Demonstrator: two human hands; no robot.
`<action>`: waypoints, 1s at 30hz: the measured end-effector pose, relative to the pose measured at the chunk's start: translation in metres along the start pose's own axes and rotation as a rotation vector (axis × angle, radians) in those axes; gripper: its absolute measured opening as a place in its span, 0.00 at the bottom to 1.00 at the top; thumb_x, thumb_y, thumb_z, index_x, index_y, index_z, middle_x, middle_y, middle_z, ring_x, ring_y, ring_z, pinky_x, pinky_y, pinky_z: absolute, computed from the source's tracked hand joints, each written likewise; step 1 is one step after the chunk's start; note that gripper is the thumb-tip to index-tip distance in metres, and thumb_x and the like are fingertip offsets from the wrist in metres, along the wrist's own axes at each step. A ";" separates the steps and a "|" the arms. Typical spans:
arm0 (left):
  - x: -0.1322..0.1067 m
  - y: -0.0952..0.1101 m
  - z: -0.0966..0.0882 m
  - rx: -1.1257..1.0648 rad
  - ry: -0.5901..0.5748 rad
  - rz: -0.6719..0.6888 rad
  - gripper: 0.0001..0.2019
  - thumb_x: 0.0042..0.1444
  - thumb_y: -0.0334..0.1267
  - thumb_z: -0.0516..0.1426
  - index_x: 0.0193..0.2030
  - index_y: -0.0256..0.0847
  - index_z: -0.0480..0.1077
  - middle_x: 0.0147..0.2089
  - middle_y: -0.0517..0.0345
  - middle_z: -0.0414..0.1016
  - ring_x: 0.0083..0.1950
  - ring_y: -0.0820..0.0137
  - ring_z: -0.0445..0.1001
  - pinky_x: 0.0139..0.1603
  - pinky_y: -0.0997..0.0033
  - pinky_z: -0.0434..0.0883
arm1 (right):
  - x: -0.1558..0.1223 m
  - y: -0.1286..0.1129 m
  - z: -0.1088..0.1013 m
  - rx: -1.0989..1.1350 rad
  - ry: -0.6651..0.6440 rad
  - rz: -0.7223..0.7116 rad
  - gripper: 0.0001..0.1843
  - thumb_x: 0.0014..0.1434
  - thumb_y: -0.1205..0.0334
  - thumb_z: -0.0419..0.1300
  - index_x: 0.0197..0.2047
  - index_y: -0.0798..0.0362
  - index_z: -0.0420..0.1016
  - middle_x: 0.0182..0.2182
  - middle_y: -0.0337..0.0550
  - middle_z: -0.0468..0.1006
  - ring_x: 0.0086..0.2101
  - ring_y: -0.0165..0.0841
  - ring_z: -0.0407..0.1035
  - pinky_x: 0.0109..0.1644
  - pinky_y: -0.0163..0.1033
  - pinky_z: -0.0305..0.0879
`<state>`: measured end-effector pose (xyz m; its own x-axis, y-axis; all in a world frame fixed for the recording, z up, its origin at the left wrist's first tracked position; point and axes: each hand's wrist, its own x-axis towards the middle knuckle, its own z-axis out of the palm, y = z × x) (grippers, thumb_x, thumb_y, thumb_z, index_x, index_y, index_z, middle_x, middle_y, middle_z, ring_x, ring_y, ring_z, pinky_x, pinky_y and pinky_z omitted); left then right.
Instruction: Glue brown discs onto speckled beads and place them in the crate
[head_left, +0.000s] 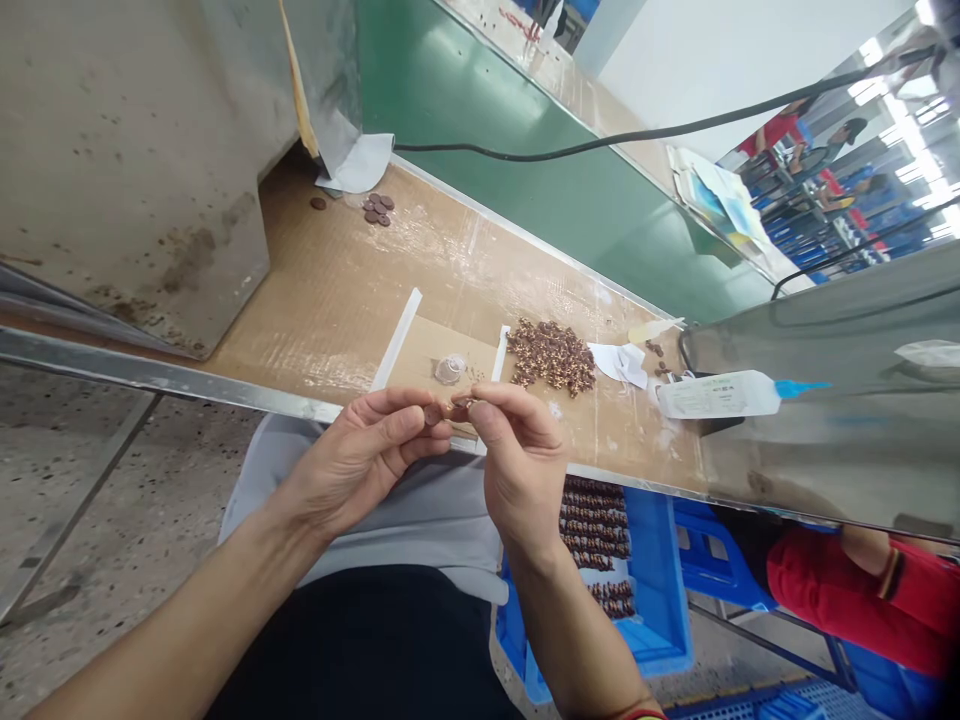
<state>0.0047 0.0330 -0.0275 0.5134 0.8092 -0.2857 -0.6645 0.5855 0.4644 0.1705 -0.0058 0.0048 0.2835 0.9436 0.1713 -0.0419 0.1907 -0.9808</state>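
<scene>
Between the thumb and fingers of my left hand (367, 445) is a small round brown disc (431, 414). Close beside it, my right hand (521, 455) pinches a tiny brown-and-gold piece (460, 404), mostly covered by the fingertips. Whether the two pieces touch I cannot tell. Both hands are above the front edge of the cardboard-covered bench (330, 330). Just beyond them lies a small clear round dish (451, 369), with tiny specks beside it. A heap of small brown-and-gold pieces (551, 357) rests to its right.
Several brown discs (379, 209) lie at the back left. A white glue bottle (720, 395) with a blue nozzle lies at right. Metal housings (127, 160) flank the bench; a green belt (510, 160) runs behind. Below right is a blue crate (656, 580); a co-worker's red sleeve (847, 590) shows nearby.
</scene>
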 end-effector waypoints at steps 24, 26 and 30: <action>-0.003 -0.004 0.003 0.028 0.055 0.093 0.11 0.51 0.40 0.84 0.37 0.45 0.91 0.39 0.53 0.92 0.34 0.67 0.89 0.43 0.73 0.89 | -0.004 -0.003 0.004 -0.111 -0.048 -0.050 0.05 0.73 0.62 0.73 0.50 0.42 0.90 0.44 0.41 0.89 0.45 0.39 0.85 0.53 0.48 0.87; -0.003 -0.004 0.002 0.025 0.055 0.097 0.11 0.51 0.40 0.84 0.37 0.45 0.91 0.38 0.53 0.92 0.34 0.67 0.89 0.42 0.74 0.88 | -0.004 -0.004 0.004 -0.118 -0.053 -0.052 0.05 0.74 0.62 0.73 0.50 0.42 0.90 0.45 0.40 0.89 0.46 0.39 0.85 0.54 0.48 0.86; -0.004 -0.003 0.003 0.022 0.047 0.106 0.11 0.51 0.40 0.84 0.38 0.44 0.91 0.38 0.53 0.92 0.34 0.69 0.90 0.42 0.77 0.88 | -0.004 -0.005 0.005 -0.133 -0.057 -0.087 0.07 0.74 0.64 0.73 0.50 0.41 0.91 0.45 0.40 0.89 0.46 0.39 0.85 0.54 0.48 0.85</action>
<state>0.0064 0.0279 -0.0253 0.4144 0.8684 -0.2725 -0.7013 0.4955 0.5126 0.1649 -0.0096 0.0096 0.2259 0.9395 0.2576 0.1085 0.2385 -0.9651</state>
